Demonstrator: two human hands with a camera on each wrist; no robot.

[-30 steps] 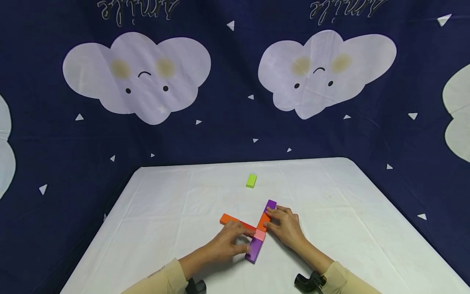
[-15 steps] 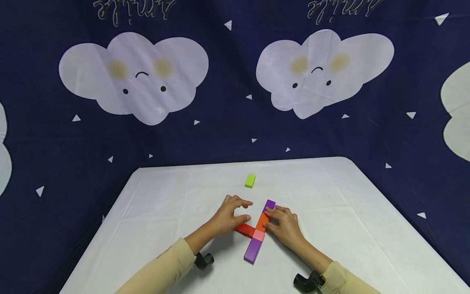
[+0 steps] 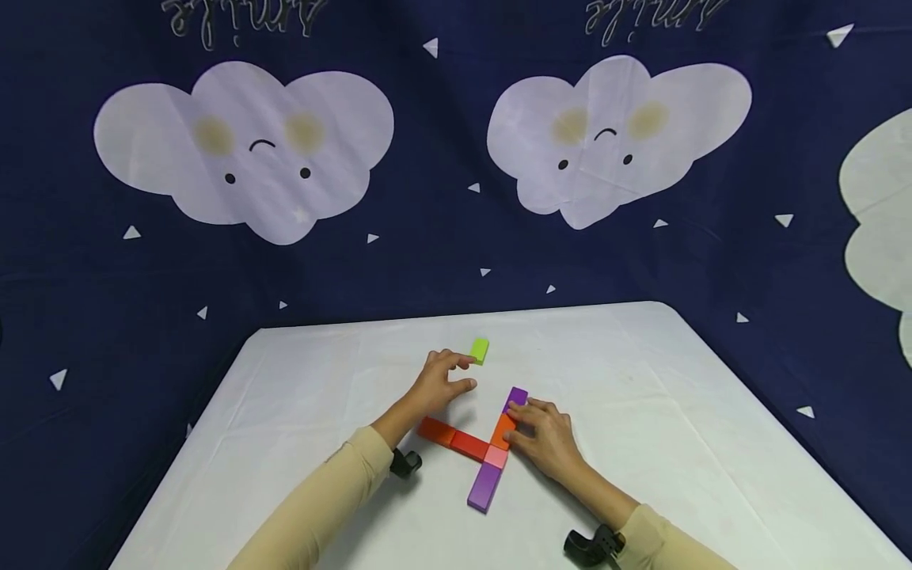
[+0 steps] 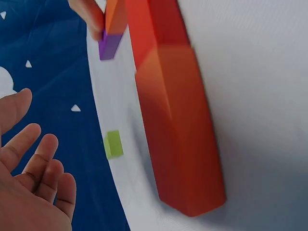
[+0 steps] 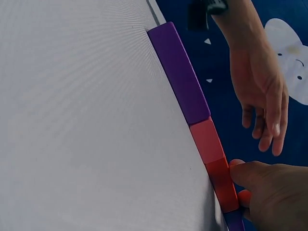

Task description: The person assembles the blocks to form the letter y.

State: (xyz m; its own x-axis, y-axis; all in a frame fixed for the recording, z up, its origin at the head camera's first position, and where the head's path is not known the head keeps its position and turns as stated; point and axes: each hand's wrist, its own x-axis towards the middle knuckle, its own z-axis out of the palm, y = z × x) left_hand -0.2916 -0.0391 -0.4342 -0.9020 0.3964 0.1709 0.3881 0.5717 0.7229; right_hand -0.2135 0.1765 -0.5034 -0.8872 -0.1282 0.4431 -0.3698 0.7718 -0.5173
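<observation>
My left hand (image 3: 438, 384) is raised over the far part of the table, fingers spread and holding nothing. In the head view its index fingertip overlaps the near edge of a lime-green block (image 3: 480, 351); contact is unclear. My right hand (image 3: 552, 443) rests its thumb and fingertips along the right side of an orange block (image 3: 503, 431) and the far purple block (image 3: 516, 398). This row continues towards me with a pink block (image 3: 495, 457) and a longer purple block (image 3: 484, 487). From the pink block, a red block (image 3: 469, 446) and a red-orange block (image 3: 435, 431) branch left.
The blocks lie on a white-covered table (image 3: 606, 364). Behind it hangs a dark blue cloth (image 3: 427, 277) with printed clouds. Black wrist cameras (image 3: 593, 546) hang below both sleeves.
My left hand has left the red and red-orange blocks and moved away from me towards the lime-green block. My right hand stays against the row. The head view has shifted slightly.
</observation>
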